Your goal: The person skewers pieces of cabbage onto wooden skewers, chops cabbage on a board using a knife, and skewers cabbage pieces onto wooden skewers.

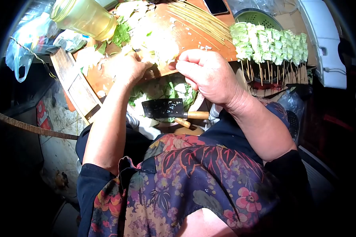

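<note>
My left hand [128, 68] is at the table's near edge with its fingers curled down among pale cabbage leaves [154, 41]. Glare and the hand itself hide what those fingers grip. To its right, my right hand [211, 75] is closed in a pinch, thumb against forefinger; anything held there is too small to make out. Loose bamboo skewers [197, 19] lie in a bundle beyond the right hand. At the right, cabbage pieces threaded on skewers [269, 43] are stacked in rows, with the stick ends pointing toward me.
Below my hands, a cleaver [164, 108] with a wooden handle lies across a container of cabbage leaves [176, 89]. A yellowish plastic tub [85, 19] stands back left, near a blue plastic bag [25, 49]. A phone [216, 6] and green colander [257, 16] are at the back.
</note>
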A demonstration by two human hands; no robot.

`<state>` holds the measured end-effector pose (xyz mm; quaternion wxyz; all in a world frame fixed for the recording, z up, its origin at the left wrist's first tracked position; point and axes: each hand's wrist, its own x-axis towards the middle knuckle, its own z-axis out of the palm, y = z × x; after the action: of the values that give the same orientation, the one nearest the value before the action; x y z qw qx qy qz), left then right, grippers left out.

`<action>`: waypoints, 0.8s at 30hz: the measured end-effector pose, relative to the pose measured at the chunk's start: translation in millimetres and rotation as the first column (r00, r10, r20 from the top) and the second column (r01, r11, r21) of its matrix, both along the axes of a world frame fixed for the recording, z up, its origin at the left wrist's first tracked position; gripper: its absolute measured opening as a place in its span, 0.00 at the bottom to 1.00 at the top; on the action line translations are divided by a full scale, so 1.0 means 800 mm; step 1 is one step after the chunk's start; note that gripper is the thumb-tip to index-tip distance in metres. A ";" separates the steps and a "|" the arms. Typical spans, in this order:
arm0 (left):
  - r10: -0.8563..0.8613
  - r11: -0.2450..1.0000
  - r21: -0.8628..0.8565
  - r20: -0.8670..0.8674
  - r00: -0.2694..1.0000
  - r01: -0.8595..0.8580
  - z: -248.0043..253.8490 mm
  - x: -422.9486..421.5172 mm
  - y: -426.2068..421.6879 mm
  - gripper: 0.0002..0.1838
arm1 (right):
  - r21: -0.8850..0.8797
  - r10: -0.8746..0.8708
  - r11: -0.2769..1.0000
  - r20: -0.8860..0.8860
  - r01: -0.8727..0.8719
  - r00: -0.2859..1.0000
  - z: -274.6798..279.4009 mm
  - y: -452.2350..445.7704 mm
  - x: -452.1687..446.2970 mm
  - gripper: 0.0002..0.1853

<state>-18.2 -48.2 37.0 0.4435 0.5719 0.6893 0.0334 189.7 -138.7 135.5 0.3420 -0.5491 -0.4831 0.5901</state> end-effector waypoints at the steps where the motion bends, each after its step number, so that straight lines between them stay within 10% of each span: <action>1: 0.017 0.999 0.047 0.038 0.999 -0.019 0.000 0.003 -0.007 0.14 | 0.005 0.001 1.000 0.018 -0.001 1.000 -0.001 0.000 0.000 0.11; 4: 0.172 0.982 0.021 0.312 0.935 -0.188 -0.012 -0.007 -0.011 0.12 | 0.029 0.029 0.999 0.021 -0.030 0.999 -0.005 -0.001 0.000 0.11; 7: 0.417 0.889 -0.210 0.737 0.532 -0.407 0.004 -0.025 0.002 0.10 | 0.055 0.083 0.995 0.087 -0.088 0.993 -0.001 -0.003 -0.002 0.11; 13: 0.510 0.729 -0.372 0.855 0.094 -0.575 0.038 -0.045 0.015 0.12 | 0.056 0.160 0.983 0.173 -0.172 0.972 0.000 -0.004 -0.009 0.12; 24: 0.405 0.761 -0.255 0.905 0.130 -0.596 0.048 -0.051 0.009 0.15 | -0.003 0.152 0.988 0.091 -0.152 0.984 0.007 -0.006 -0.018 0.10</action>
<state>-58.8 -40.9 75.4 0.6636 0.2146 0.4518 0.5563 175.4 -143.5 141.2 0.2747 -0.5362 -0.5398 0.5879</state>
